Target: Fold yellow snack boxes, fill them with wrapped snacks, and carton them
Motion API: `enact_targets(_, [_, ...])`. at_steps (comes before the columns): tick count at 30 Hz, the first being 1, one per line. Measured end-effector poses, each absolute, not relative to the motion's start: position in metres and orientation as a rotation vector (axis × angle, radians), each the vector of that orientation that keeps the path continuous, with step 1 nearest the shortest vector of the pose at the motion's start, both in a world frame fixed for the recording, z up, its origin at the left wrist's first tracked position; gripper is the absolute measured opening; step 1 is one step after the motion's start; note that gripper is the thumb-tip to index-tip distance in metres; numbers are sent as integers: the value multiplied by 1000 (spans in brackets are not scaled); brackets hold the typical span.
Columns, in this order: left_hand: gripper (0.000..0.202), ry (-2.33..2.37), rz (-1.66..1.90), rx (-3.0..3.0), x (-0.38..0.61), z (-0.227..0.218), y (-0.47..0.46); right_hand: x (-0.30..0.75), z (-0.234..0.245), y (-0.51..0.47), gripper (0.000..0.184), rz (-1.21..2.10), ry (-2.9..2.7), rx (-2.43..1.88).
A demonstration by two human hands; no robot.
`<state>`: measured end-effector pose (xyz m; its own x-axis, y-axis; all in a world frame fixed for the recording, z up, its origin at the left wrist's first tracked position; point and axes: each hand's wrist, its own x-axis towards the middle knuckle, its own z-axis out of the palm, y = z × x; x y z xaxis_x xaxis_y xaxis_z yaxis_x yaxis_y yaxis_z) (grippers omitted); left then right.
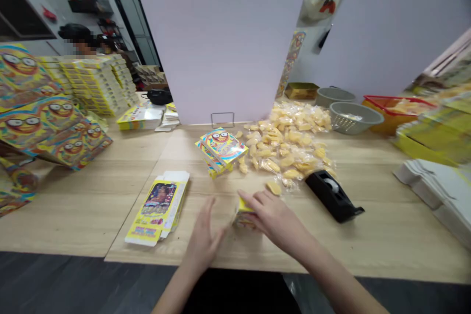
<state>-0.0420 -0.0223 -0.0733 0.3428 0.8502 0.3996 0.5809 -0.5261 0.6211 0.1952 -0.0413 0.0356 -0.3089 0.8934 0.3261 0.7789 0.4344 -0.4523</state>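
Observation:
My right hand (pixel 270 218) lies over a small yellow printed box (pixel 243 213) on the wooden table (pixel 91 201), its fingers curled on the box's top. To the left of the box is my left hand (pixel 204 235), fingers stretched out and near the box's side, holding nothing. A single wrapped yellow snack (pixel 274 188) lies just beyond my right hand. Behind it spreads a heap of wrapped yellow snacks (pixel 290 142).
Flat unfolded cartons (pixel 158 212) lie left of my hands. Two finished boxes (pixel 221 151) stand stacked ahead. A black tape dispenser (pixel 333 195) sits to the right. Grey baskets (pixel 353 117), a red basket (pixel 395 110), box stacks (pixel 95 83) and a lilac divider (pixel 221 49) surround. Another person's head shows at the far left.

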Motion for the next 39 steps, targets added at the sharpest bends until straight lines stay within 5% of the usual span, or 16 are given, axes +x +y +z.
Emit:
enact_targets(2, [57, 1626, 1087, 2335, -79, -73, -6, 202, 44, -27, 43, 512, -1879, -1415])
enact_targets(5, [65, 2078, 997, 2387, -118, -85, 12, 206, 52, 7, 42, 763, -1204, -1375])
enact_targets(10, [44, 2273, 561, 2462, -124, -111, 9, 170, 49, 90, 47, 742, -765, -1402])
enact_targets(15, [55, 2151, 952, 2509, -133, -85, -7, 147, 44, 113, 52, 590, -760, -1432])
enact_targets(20, [67, 1851, 1560, 2388, -110, -53, -40, 130, 16, 16, 60, 650, -908, -1273])
enact_targets(24, [65, 1379, 1358, 2665, -53, -62, -75, 124, -14, -65, 57, 1209, -1172, -1207])
enact_targets(29, [81, 1344, 1182, 2254, -25, -48, -70, 172, -13, -85, 45, 1286, -1094, -1434])
enact_targets(31, [53, 1276, 939, 1981, -26, -33, -53, 194, -8, -85, 39, 1102, -1244, -1471])
enact_targets(33, [26, 1146, 737, 1855, -25, -19, -41, 208, -2, -87, 32, 559, -1268, -1537])
enact_targets(36, [18, 1051, 638, 1918, -18, 0, -43, 213, 6, -88, 25, -125, -1329, -1445])
enact_targets(39, [20, 977, 598, 2013, -11, 11, -53, 205, 16, -83, 28, -46, -1733, -1392])
